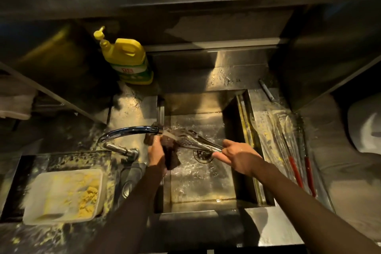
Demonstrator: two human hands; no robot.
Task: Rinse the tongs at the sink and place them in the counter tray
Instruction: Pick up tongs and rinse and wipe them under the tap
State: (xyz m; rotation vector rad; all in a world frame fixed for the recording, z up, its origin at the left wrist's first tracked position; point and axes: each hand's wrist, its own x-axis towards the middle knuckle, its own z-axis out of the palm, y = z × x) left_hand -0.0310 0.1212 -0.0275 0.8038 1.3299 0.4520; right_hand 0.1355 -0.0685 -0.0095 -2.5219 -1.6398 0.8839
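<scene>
Over steel sink (206,192), right hand (239,159) gripping perforated tongs (195,140), left hand (156,154) clutching dark sponge (172,151)

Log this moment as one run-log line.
phase: rinsing | right hand holds tongs under faucet stream | left hand grips dark scrub pad at tongs' head | tray: tongs not yet placed

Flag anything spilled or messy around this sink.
Yellow crumbs are scattered over the counter around the white container, and similar flecks dot the tray on the right.
</scene>
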